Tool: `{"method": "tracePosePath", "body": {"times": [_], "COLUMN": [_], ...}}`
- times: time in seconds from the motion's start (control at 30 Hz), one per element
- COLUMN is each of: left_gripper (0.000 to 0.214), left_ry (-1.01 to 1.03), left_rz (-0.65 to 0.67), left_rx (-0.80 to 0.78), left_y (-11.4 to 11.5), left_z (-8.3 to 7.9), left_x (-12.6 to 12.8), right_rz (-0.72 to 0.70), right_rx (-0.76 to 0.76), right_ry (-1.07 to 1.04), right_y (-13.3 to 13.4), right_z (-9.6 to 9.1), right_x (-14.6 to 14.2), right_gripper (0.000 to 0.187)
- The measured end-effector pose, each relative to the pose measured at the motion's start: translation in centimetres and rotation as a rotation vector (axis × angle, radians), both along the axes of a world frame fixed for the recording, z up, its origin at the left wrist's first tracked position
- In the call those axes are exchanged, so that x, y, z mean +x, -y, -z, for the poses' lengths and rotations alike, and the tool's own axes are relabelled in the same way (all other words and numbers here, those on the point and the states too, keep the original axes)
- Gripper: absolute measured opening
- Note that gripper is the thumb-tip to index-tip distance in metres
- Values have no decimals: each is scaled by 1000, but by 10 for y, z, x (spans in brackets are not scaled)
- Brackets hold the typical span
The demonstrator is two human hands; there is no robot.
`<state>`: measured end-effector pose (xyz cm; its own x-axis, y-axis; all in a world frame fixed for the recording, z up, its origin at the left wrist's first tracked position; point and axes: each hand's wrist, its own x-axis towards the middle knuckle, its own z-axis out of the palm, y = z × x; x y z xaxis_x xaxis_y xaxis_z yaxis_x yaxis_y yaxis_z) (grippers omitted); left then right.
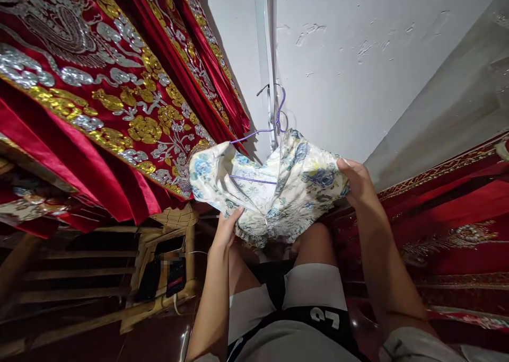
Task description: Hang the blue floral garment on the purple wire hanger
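A white blouse with blue and yellow flowers (314, 174) hangs in front of me on a purple wire hanger (254, 133). The hanger's hook loops over a hook on a narrow metal upright (271, 44) against the wall. My left hand (229, 227) grips the blouse's lower left edge, thumb on top and fingers mostly hidden behind the cloth. At the far right, my right hand (355, 177) pinches the sleeve end between thumb and fingers. The neckline gapes in the middle, and the hanger's lower bar shows through it.
Red cloths with gold and silver embroidery (147, 131) hang at the left. More red embroidered fabric (449, 213) is at the right. A bamboo chair (129, 317) stands lower left, with a phone (175, 274) and its cable on it. The white wall (338, 76) is behind the blouse.
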<state>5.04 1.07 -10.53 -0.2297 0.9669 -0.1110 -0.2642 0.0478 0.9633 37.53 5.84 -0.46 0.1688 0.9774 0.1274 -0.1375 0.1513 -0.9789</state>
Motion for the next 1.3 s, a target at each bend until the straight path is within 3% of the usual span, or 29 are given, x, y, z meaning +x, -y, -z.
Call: {"method": "tracePosePath", "body": {"times": [0.07,0.13,0.2,0.23,0.27,0.4,0.47,0.67,0.87,0.93,1.03,1.07,1.1,1.23,1.3], "left_gripper": [81,79,78,78,79,80,77,72,75,68,60,57,54,28,13], "left_ry": [51,82,89,90,91,73,45,7,44,-38,-309,-401,-475,-547,-521], "left_rz": [45,80,83,74,67,104,114,54,29,-133,-504,-543,-509,-88,-2], "left_rx": [-73,-112,-109,-102,-97,-91,-84,-59,-62,-25,112,165,211,284,258], "left_y": [9,17,23,25,28,34,37,42,42,43,47,48,49,49,46], "left_z": [7,12,15,15,15,8,6,2,-2,2,14,18,23,36,40], "left_x": [4,9,16,21,24,33,32,27,41,46,53,57,61,80,88], "right_rz": [167,423,637,670,616,-205,-401,-461,-402,-380,-326,-314,-307,-342,-379], "right_rx": [61,136,156,134,87,-125,-132,-92,-144,-178,-203,-205,-206,-200,-188], "right_ry": [-8,-19,-14,-5,10,119,168,340,247,247,260,254,242,199,210], "right_y": [7,17,30,38,46,70,73,73,84,84,84,84,84,87,87], "right_z": [19,43,69,82,93,114,112,102,102,102,102,103,103,103,99], "right_x": [5,0,-18,-30,-44,-97,-109,-109,-114,-113,-109,-108,-108,-112,-111], "right_gripper": [41,37,34,33,31,41,44,41,33,33,37,37,37,32,33]}}
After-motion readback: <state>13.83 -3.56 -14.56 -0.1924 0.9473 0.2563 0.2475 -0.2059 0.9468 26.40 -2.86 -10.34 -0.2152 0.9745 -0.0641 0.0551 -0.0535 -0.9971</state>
